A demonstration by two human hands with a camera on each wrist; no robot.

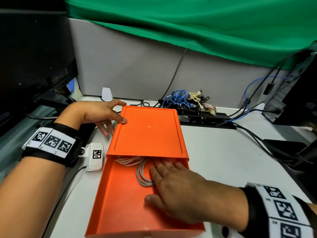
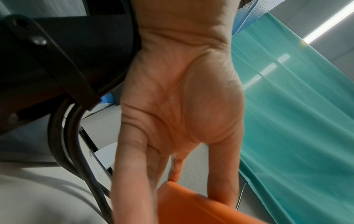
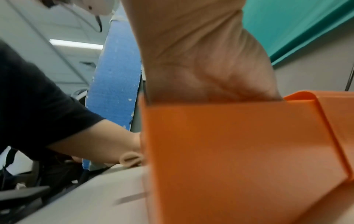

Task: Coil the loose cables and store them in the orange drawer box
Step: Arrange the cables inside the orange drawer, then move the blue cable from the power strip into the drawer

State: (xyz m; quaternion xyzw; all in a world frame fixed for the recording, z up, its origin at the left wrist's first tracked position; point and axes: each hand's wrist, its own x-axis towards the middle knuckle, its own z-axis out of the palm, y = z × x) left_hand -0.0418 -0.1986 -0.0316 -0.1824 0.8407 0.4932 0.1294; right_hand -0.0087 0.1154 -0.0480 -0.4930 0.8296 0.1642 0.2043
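The orange drawer box [image 1: 147, 133] lies on the white desk with its drawer [image 1: 118, 208] pulled out toward me. A coiled white cable [image 1: 139, 170] lies in the drawer, partly under the shell. My right hand [image 1: 173, 184] lies flat in the drawer with straight fingers over the coil, fingertips at the shell's opening. My left hand [image 1: 104, 115] rests at the shell's far left corner, thumb on top, fingers down the side. The left wrist view shows the left hand [image 2: 178, 106] with straight fingers touching the box [image 2: 191, 206]. In the right wrist view the drawer wall [image 3: 229, 151] hides the fingers of the right hand [image 3: 201, 63].
A tangle of blue, cream and black loose cables [image 1: 187, 100] sits on a black power strip [image 1: 205, 117] behind the box. A monitor [image 1: 30, 57] stands at left, a computer tower [image 1: 295, 93] at right. Black cables [image 1: 257, 140] cross the desk on the right.
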